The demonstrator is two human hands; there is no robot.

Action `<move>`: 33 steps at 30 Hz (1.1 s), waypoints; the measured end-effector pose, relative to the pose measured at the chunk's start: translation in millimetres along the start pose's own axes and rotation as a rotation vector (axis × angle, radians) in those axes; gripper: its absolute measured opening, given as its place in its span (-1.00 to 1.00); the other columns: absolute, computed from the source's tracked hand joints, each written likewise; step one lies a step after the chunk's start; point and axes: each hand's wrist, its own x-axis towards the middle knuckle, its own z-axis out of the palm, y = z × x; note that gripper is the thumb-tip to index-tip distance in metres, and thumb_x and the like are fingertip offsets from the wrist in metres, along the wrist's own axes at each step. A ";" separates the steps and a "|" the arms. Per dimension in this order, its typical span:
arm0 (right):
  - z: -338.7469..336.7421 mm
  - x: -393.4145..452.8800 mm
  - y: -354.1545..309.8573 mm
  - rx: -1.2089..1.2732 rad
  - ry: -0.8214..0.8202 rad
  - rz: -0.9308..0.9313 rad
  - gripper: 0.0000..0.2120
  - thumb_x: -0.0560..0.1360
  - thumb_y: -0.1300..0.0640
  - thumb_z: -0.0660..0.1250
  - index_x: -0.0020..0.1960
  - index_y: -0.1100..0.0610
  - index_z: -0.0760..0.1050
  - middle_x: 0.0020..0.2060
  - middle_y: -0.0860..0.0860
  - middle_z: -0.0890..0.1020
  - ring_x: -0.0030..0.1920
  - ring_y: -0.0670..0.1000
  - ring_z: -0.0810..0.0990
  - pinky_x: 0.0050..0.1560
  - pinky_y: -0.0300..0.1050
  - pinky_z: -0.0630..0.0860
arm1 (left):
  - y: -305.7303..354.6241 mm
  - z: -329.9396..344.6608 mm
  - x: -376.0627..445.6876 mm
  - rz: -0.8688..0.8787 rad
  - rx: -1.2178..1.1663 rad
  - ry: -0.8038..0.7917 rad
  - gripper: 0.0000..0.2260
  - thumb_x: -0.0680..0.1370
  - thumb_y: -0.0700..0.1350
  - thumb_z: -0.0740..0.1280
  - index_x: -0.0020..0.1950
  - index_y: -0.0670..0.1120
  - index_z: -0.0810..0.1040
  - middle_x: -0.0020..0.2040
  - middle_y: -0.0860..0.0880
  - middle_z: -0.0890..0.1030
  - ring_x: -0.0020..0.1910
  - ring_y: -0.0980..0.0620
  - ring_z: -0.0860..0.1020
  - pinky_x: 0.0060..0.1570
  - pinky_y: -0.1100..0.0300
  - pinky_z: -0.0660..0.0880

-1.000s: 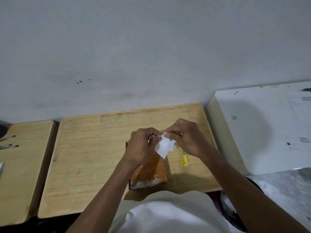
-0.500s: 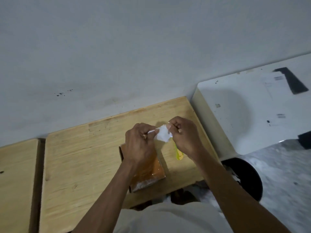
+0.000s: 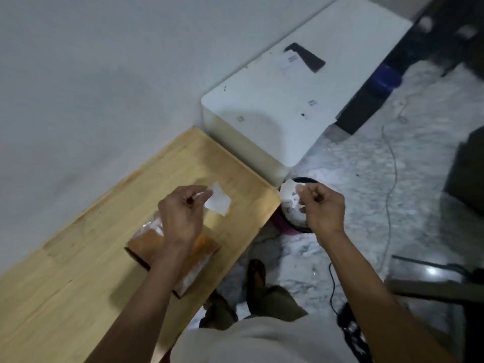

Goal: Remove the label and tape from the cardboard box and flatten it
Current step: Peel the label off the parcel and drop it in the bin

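A small brown cardboard box (image 3: 146, 244) covered in shiny tape lies on the wooden table (image 3: 78, 271), partly hidden under my left forearm. My left hand (image 3: 180, 216) hovers above the box and pinches a plain white piece of label (image 3: 218, 203). Off the table's right edge, my right hand (image 3: 322, 208) pinches another torn label piece (image 3: 290, 193) with a printed barcode. That piece hangs over a black round bin (image 3: 303, 180) on the floor.
A white cabinet (image 3: 275, 100) stands against the wall right of the table, with a black flat object (image 3: 305, 57) on top. Cables (image 3: 392, 153) trail across the marble floor. A dark frame (image 3: 432, 284) sits at the lower right. My sandalled foot (image 3: 256, 276) is below the table edge.
The white label held between both hands has come apart into two pieces. My right hand has swung right off the table, over the bin. The view has turned right.
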 end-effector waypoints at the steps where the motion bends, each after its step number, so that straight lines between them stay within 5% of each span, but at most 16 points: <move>1: -12.1 -1.4 5.4 -0.001 0.061 0.002 -0.80 0.51 0.11 0.45 -0.24 0.19 0.60 -0.40 0.11 0.60 -0.38 -0.06 0.55 -0.31 -0.15 0.57 | 5.3 9.3 -0.2 0.022 0.004 -0.033 -0.96 0.49 -0.16 0.50 -0.08 -0.08 0.74 -0.15 0.07 0.69 -0.25 0.30 0.57 -0.15 0.45 0.44; 5: -59.3 2.3 23.7 -0.018 0.261 0.068 -0.84 0.48 0.08 0.48 -0.27 0.03 0.62 -0.43 -0.05 0.61 -0.34 -0.01 0.60 -0.11 0.01 0.65 | 26.5 47.3 -1.9 0.077 0.016 -0.134 -0.93 0.48 -0.20 0.51 -0.06 -0.11 0.75 -0.18 0.13 0.67 -0.26 0.49 0.54 -0.21 0.62 0.35; 10: -104.8 23.6 47.1 -0.003 0.418 0.113 -0.81 0.46 0.03 0.49 -0.31 -0.02 0.60 -0.44 -0.07 0.64 -0.39 -0.06 0.58 -0.12 0.07 0.65 | 56.0 106.4 -0.7 0.152 0.064 -0.273 -0.90 0.53 -0.18 0.45 0.00 -0.14 0.74 -0.08 -0.07 0.74 -0.12 0.01 0.68 -0.08 0.32 0.50; 14: -132.2 52.8 72.3 -0.065 0.455 0.129 -0.79 0.51 0.05 0.44 -0.29 0.02 0.57 -0.39 -0.06 0.63 -0.36 -0.08 0.57 -0.09 -0.03 0.63 | 77.8 165.8 -2.7 0.193 0.163 -0.309 -0.89 0.56 -0.21 0.41 -0.01 -0.23 0.70 -0.12 -0.20 0.72 -0.13 -0.16 0.64 -0.21 0.25 0.28; 17: -148.8 86.8 93.0 -0.109 0.438 0.133 -0.77 0.54 0.06 0.40 -0.28 0.09 0.57 -0.36 -0.06 0.63 -0.31 -0.06 0.59 -0.13 -0.10 0.60 | 95.7 217.8 -2.2 0.177 0.198 -0.338 -0.85 0.57 -0.23 0.38 -0.16 -0.28 0.63 -0.21 -0.24 0.65 -0.22 -0.14 0.56 -0.28 0.23 0.18; 22: -175.4 156.9 124.9 -0.214 0.348 0.189 -0.73 0.54 0.08 0.37 -0.26 0.21 0.62 -0.35 0.15 0.62 -0.28 0.12 0.62 -0.27 -0.10 0.53 | 120.9 311.6 2.1 0.161 0.322 -0.376 -0.82 0.60 -0.17 0.33 -0.15 -0.22 0.61 -0.11 -0.20 0.61 -0.07 -0.16 0.56 -0.17 0.27 0.21; 25: -187.1 196.5 142.2 -0.269 0.319 0.232 -0.74 0.53 0.14 0.38 -0.22 0.32 0.61 -0.35 0.01 0.46 -0.24 0.11 0.56 -0.28 -0.08 0.45 | 126.0 369.0 2.7 0.104 0.380 -0.408 -0.84 0.60 -0.19 0.31 -0.11 -0.25 0.58 -0.04 -0.22 0.57 -0.03 -0.19 0.53 -0.13 0.18 0.25; 27: -191.1 222.7 159.0 -0.303 0.289 0.288 -0.74 0.55 0.13 0.36 -0.18 0.32 0.59 -0.31 -0.07 0.36 -0.17 0.09 0.54 -0.24 -0.11 0.38 | 123.7 405.1 4.0 0.055 0.409 -0.432 -0.89 0.58 -0.22 0.32 -0.07 -0.25 0.58 0.01 -0.22 0.55 0.02 -0.19 0.52 -0.07 0.17 0.30; 33: -182.2 292.5 214.5 -0.418 0.151 0.348 -0.85 0.58 0.08 0.29 -0.11 0.11 0.54 0.06 0.12 0.52 0.10 0.15 0.54 -0.06 0.01 0.52 | 100.7 492.6 12.7 -0.041 0.444 -0.455 -0.92 0.58 -0.19 0.35 -0.01 -0.18 0.61 0.07 -0.17 0.54 0.08 -0.15 0.52 0.03 0.12 0.38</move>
